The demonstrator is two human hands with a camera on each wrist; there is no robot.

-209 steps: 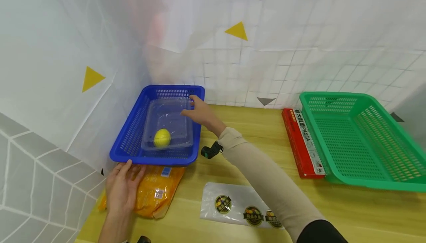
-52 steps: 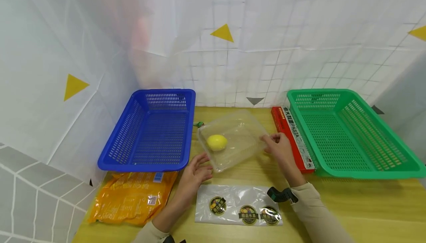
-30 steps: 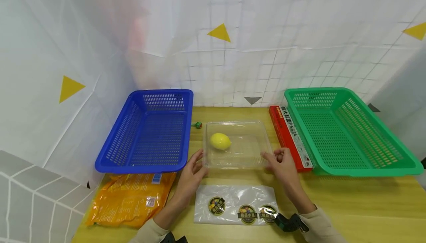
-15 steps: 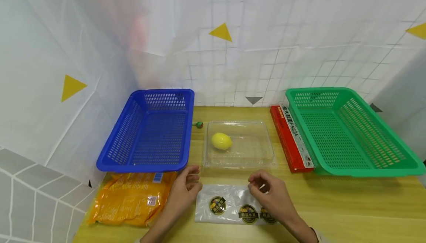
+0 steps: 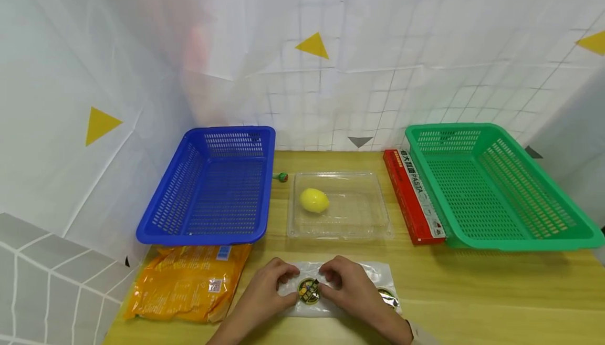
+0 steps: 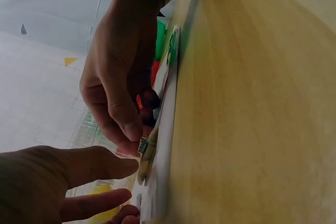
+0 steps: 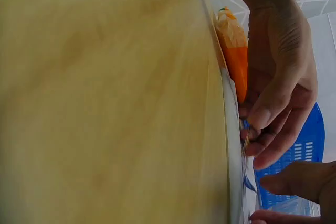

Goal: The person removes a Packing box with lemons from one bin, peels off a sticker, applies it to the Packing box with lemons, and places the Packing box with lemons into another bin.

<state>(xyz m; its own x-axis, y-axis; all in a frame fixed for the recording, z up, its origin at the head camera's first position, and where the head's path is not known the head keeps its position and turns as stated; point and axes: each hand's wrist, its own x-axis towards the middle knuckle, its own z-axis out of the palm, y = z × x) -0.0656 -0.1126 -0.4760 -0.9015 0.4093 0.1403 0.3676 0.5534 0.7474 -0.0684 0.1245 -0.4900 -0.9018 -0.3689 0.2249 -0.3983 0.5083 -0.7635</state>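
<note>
A clear plastic sheet [image 5: 373, 271] with round fruit-logo stickers lies flat on the wooden table. My left hand [image 5: 264, 290] bends over its left part, thumb and forefinger apart, the thumb beside a black and gold sticker [image 5: 308, 291]. From the other side my right hand [image 5: 352, 290] reaches in, its thumb tip at that sticker's right edge. In the left wrist view the sticker [image 6: 143, 146] stands close to the right thumb; whether it is pinched is unclear. The right hand hides the sheet's middle sticker. Behind the sheet, a clear container [image 5: 352, 213] holds a lemon [image 5: 314, 200].
A blue basket [image 5: 142, 236] stands at the left with an orange packet [image 5: 189, 287] in front of it. At the right are a red pasta box [image 5: 406, 203] and a green basket [image 5: 529, 244]. A small green item [image 5: 282, 177] lies beside the blue basket.
The clear container with the lemon came out of the blue basket and was set down at mid table. Both hands let go of it and moved down onto the sticker sheet.
</note>
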